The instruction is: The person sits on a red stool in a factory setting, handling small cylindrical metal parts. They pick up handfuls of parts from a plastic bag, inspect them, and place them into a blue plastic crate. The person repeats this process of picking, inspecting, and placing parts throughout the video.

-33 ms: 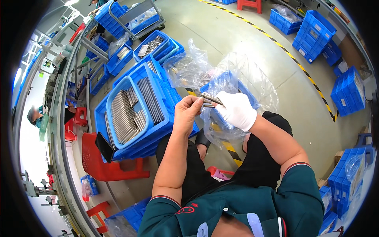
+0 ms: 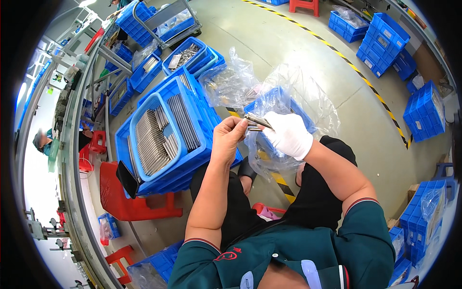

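Observation:
In front of my knees my gloved right hand (image 2: 289, 136) is closed round several slim metal rods (image 2: 258, 120), whose ends stick out toward the left. My bare left hand (image 2: 228, 137) pinches thumb and fingers together at those ends; whether it grips one rod of its own is hard to see. Under my hands stands a blue crate lined with a clear plastic bag (image 2: 301, 103). To the left a light-blue tray (image 2: 180, 150) holds rows of similar metal rods (image 2: 153, 139). It rests in a larger blue crate, with longer rods (image 2: 183, 123) beside it.
A red stool (image 2: 113, 192) is under the left crates. More blue crates (image 2: 185, 57) with metal parts stand farther off, near a cart (image 2: 168, 24). A black-and-yellow floor line (image 2: 337, 52) curves across the right. Stacked blue crates (image 2: 380, 45) line that side; a long metal rail (image 2: 72, 159) runs along the left.

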Demonstrator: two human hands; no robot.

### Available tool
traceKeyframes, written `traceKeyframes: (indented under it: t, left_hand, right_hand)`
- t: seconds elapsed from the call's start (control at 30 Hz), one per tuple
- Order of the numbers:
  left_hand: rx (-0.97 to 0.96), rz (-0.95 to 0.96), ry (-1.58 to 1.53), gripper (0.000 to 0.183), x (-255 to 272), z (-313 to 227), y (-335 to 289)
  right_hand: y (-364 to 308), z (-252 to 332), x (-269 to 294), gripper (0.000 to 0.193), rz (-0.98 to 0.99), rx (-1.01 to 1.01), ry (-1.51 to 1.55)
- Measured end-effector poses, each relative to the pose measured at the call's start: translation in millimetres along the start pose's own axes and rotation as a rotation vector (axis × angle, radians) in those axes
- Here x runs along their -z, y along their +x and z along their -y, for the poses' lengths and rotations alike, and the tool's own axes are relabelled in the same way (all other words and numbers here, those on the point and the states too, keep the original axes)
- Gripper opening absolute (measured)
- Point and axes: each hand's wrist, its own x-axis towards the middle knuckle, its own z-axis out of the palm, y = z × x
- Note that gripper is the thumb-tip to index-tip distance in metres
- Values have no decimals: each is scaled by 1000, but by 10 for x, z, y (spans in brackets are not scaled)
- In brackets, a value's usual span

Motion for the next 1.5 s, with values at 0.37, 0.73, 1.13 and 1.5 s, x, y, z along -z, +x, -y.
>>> traceKeyframes:
  t: [0.37, 0.73, 1.13, 1.5]
  left_hand:
    - [-34, 19, 29, 21, -9, 9, -23]
    - [12, -34, -78, 19, -11, -68, 8]
    - [88, 55, -153, 19, 39, -74, -6]
    - [82, 102, -129, 19, 48, -39, -33]
  right_hand:
    - [34, 16, -35, 28, 124, -216, 211]
    - [58, -43, 37, 35, 365, -365, 672]
    - [58, -22, 73, 36, 419, -458, 799]
    - [18, 3, 75, 27, 439, -576, 1100]
